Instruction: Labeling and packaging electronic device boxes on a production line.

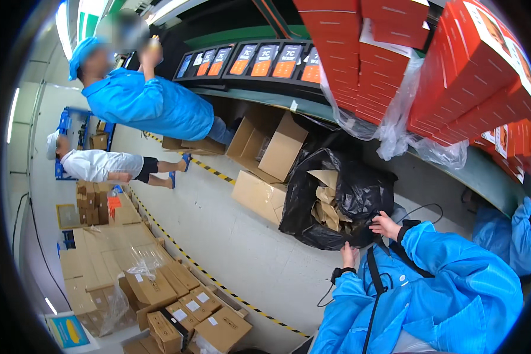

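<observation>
at far left, sideways in view, a co-worker in white (103, 165), with white cap, dark shorts and blue sandals, on the pale floor (218, 218). below, a broad spread of brown boxes (224, 327), some with white labels. nearer, at upper left, a co-worker in blue (147, 103), cap also blue, 1 hand raised near the face. across the floor, striped tape (215, 172) in yellow and black.

along the bench (489, 180), black trays with orange and white packs (264, 59). below, an open carton (283, 147), just beside a black bag (366, 189). at the bag's wide mouth, crumpled brown paper (330, 206), lying inside.

at the near rim, the left hand (349, 255), fingers close together, tips up against the plastic; pinching or only touching, cannot tell. farther right on the same rim, the right hand (385, 226), fingers slightly bent and a little apart at the plastic; whether closed on it, cannot tell. on both forearms, blue sleeves (430, 248).

at upper right, tall stacks of red boxes (466, 76), partly draped in clear wrap (398, 112). at far right, another person in blue (522, 236), partly cut off.
</observation>
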Motion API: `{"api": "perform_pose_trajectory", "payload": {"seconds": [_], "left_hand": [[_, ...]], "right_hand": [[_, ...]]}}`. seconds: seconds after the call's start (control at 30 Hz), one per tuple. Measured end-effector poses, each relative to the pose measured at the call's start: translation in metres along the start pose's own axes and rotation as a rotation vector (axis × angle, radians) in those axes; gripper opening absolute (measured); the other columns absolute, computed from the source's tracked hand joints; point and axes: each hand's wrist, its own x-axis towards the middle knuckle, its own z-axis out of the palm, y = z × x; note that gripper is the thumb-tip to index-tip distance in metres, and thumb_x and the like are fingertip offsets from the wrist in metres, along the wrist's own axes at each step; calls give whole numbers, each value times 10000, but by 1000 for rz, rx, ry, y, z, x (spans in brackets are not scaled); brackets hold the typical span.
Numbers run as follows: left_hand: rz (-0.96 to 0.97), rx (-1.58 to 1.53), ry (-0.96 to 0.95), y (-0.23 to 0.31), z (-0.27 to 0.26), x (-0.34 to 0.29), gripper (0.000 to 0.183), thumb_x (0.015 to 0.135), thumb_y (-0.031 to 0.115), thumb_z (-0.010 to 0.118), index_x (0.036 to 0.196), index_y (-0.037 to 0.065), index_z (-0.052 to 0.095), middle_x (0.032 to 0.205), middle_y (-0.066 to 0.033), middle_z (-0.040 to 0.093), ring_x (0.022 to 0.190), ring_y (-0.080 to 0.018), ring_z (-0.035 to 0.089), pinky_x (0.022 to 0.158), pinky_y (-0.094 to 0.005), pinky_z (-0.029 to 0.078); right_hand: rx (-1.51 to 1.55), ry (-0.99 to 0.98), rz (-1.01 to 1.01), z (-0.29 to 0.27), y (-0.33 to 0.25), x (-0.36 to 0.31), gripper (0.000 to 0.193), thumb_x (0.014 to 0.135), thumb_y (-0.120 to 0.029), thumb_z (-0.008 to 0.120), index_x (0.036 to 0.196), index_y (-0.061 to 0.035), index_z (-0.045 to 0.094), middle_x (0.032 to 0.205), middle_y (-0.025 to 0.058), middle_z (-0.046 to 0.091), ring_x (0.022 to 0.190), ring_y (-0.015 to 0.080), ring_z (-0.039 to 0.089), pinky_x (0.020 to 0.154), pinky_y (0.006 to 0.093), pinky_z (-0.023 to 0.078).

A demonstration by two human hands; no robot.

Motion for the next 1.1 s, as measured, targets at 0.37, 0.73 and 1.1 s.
{"api": "perform_pose_trajectory", "payload": {"seconds": [0.37, 0.73, 1.1], "left_hand": [[28, 71, 11, -29, 26, -24, 602, 883, 505, 467, 1265, 63, 324, 1181, -159, 457, 1061, -309, 526, 842, -440, 446], [48, -458, -42, -91, 60, -27, 748, 851, 561, 431, 1375, 99, 164, 1425, -159, 160, 1270, -381, 301, 971, -579, 338], [203, -490, -27, -59, 111, -81, 958, 787, 722, 383, 1432, 116, 14, 1435, -148, 250, 1257, -321, 365, 962, -496, 389]], "right_hand": [[8, 17, -79, -49, 3, -33, 799, 785, -122, 558, 1414, -199, 71, 1159, 136, 462, 920, 318, 589, 757, 419, 492], [296, -159, -74, -219, -5, -104, 435, 862, -148, 498, 1250, -127, 301, 1131, 175, 514, 999, 383, 576, 836, 447, 466], [725, -111, -241, -386, -24, -195, 250, 802, -169, 532, 1018, -42, 531, 1035, 167, 565, 947, 290, 541, 849, 389, 451]]}}
